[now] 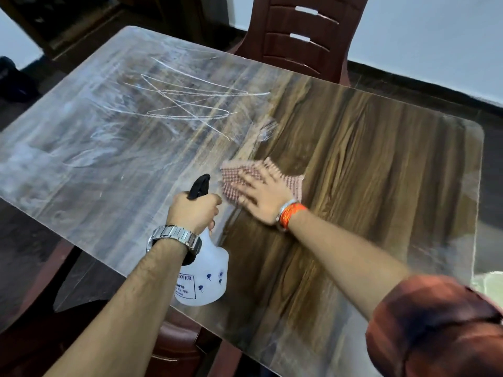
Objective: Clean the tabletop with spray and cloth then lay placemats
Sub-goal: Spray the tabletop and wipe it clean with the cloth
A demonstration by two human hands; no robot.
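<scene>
The wood-grain tabletop (367, 164) fills the view; its left half is smeared white with scribbled streaks, its right half looks dark and clean. My left hand (192, 210) grips the neck of a white spray bottle (204, 278) with a black trigger nozzle (200, 186), held above the near edge. My right hand (261, 198) lies flat with spread fingers on a pink nubby cloth (292, 183), pressing it to the table's middle, right beside the nozzle.
A dark red plastic chair (302, 36) stands at the table's far side. Another red-brown chair seat (177, 344) sits under the near edge. A pale greenish item (487, 284) shows at the right edge, below the table corner.
</scene>
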